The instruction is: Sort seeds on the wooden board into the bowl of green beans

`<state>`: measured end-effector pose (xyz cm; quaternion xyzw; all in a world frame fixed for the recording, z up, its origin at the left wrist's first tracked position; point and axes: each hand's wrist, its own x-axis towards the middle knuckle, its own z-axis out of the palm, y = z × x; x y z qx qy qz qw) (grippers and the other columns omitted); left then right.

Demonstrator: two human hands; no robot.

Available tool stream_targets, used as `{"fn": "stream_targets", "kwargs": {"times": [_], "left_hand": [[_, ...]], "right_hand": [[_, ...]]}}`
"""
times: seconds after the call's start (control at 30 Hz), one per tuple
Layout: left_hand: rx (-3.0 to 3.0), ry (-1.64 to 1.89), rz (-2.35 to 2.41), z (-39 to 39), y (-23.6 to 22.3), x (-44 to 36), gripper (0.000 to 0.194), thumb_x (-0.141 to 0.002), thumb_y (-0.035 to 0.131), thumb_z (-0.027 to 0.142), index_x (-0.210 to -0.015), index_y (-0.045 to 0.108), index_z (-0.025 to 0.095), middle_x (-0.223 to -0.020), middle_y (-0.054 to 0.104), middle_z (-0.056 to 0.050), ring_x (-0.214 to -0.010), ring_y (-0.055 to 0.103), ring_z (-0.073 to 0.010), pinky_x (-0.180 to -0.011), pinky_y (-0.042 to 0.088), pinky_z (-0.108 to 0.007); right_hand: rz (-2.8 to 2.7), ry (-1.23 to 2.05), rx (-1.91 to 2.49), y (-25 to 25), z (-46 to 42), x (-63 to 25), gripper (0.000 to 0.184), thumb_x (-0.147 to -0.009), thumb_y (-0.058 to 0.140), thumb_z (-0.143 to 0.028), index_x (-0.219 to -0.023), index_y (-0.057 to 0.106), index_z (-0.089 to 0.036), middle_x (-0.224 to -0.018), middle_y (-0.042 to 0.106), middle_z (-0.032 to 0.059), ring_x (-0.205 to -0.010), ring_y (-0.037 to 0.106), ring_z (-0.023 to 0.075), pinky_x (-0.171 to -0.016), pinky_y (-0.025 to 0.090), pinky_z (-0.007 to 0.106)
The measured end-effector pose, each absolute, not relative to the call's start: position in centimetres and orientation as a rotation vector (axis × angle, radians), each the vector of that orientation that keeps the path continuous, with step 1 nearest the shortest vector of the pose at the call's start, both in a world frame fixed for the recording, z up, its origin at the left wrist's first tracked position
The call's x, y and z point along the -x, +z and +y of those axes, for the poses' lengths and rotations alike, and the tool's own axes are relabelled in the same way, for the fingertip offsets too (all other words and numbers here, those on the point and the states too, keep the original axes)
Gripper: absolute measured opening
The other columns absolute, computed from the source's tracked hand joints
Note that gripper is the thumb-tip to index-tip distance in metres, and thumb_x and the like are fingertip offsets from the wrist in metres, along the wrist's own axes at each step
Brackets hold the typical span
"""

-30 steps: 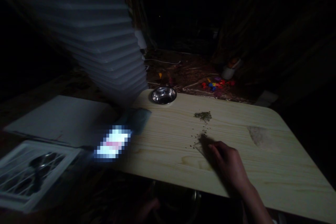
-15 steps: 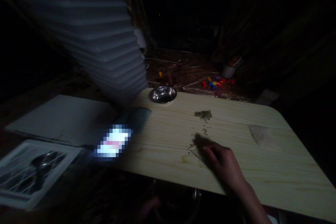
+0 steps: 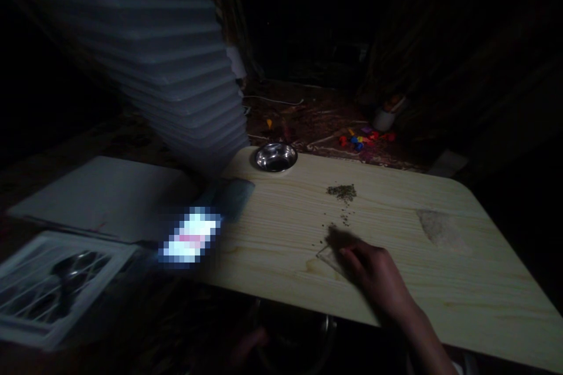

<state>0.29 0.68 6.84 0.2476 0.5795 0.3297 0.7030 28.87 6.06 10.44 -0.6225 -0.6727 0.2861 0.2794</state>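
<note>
My right hand [image 3: 373,275] rests knuckles up on the pale wooden table [image 3: 281,228]. Its fingers are pressed together on a thin, see-through sheet [image 3: 326,256], of which one corner shows. Dark green crumbs [image 3: 342,220] trail from the fingertips up to a small heap of dried herb [image 3: 341,191]. My left hand [image 3: 248,345] is a dim shape below the table's near edge, beside the rim of a metal pot [image 3: 303,328]. Its fingers cannot be made out in the dark.
A small steel bowl [image 3: 275,157] stands at the table's far edge. A tilted stack of white plastic trays [image 3: 176,70] rises at the left. Below it lie a white board [image 3: 101,193] and a tray with spoons [image 3: 53,287]. A second thin sheet [image 3: 440,228] lies to the right. Coloured toys [image 3: 363,137] lie on the floor.
My right hand has slid a little to the left across the table, and the thin sheet has moved with it. The left hand stays low in the dark.
</note>
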Motion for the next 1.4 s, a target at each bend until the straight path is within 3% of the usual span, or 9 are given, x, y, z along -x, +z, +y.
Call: {"fn": "stream_targets", "kwargs": {"times": [0.13,0.33,0.7,0.87,1.17,1.4], "left_hand": [[-0.542,0.71,1.281,0.6,6.8,-0.4,0.026,-0.091,0.059,0.034,-0.108,0.063,0.015,-0.102,0.068,-0.005,-0.083,0.067,-0.0162,-0.073,0.057,-0.034],[-0.539,0.716,1.284,0.6,6.8,-0.5,0.027,-0.091,0.059,0.034,-0.11,0.062,0.015,-0.104,0.067,-0.005,-0.084,0.066,-0.0165,-0.073,0.057,-0.034],[-0.526,0.727,1.281,0.9,6.5,0.0,0.026,-0.091,0.058,0.036,-0.105,0.064,0.015,-0.1,0.069,-0.004,-0.082,0.067,-0.0159,-0.073,0.057,-0.034],[-0.526,0.708,1.268,0.9,6.5,-0.1,0.026,-0.091,0.059,0.034,-0.108,0.063,0.015,-0.101,0.068,-0.005,-0.082,0.066,-0.0158,-0.071,0.057,-0.033],[-0.517,0.723,1.258,0.5,6.5,-0.1,0.027,-0.091,0.059,0.034,-0.11,0.062,0.015,-0.105,0.067,-0.006,-0.085,0.066,-0.0166,-0.073,0.057,-0.034],[-0.525,0.734,1.222,1.1,6.5,-0.3,0.026,-0.091,0.059,0.035,-0.106,0.064,0.015,-0.103,0.069,-0.005,-0.085,0.067,-0.0169,-0.075,0.056,-0.035]], "right_hand": [[-1.878,0.89,1.596,11.0,5.6,-28.8,0.026,-0.093,0.052,-0.037,-0.082,0.07,-0.023,-0.074,0.072,0.0008,-0.066,0.065,0.0176,-0.061,0.047,0.03],[-1.688,0.694,1.714,11.0,7.4,-29.1,0.03,-0.094,0.05,-0.042,-0.088,0.07,-0.02,-0.079,0.074,0.0045,-0.07,0.068,0.0202,-0.062,0.048,0.03],[-1.904,0.784,1.607,11.5,7.3,-28.6,0.028,-0.093,0.05,-0.036,-0.082,0.071,-0.022,-0.076,0.074,0.0021,-0.067,0.067,0.0189,-0.061,0.048,0.029],[-1.768,0.633,1.728,11.4,8.0,-29.1,0.03,-0.094,0.048,-0.038,-0.089,0.071,-0.02,-0.081,0.075,0.006,-0.071,0.069,0.0214,-0.064,0.049,0.03],[-1.939,0.891,1.572,11.6,6.4,-27.9,0.022,-0.093,0.053,-0.033,-0.083,0.071,-0.024,-0.076,0.073,0.0,-0.067,0.067,0.0185,-0.062,0.048,0.03],[-1.85,0.731,1.663,11.1,7.6,-27.7,0.026,-0.094,0.05,-0.036,-0.087,0.07,-0.021,-0.078,0.074,0.0035,-0.069,0.068,0.0199,-0.063,0.047,0.03]]}}
